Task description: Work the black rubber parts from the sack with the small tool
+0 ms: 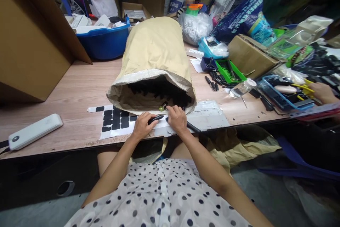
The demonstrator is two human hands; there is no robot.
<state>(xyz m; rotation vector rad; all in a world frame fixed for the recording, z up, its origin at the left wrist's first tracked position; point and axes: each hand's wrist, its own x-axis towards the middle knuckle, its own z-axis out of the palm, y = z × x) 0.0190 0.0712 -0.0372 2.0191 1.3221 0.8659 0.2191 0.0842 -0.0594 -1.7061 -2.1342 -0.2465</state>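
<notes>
My left hand [142, 126] is closed around a short black pen-shaped piece [156, 119] that points to the right. Close beside it, my right hand [177, 118] pinches a small dark piece with a yellowish end [162, 107], its exact kind unclear. A black stick [193, 126] lies by the right wrist. Beneath the hands is a white sheet of black rounded stickers [116, 118], partly covered by the left hand. Directly behind them, a large tan woven sack [156, 43] lies with its mouth facing me and many black pieces [159, 90] inside.
A white power bank [35, 131] lies at the left, below a cardboard box [32, 43]. Behind stands a blue basin [106, 43]. To the right are a green tray [230, 72], a clear bottle [242, 88], a blue basket [285, 94] and another person's hand [322, 92].
</notes>
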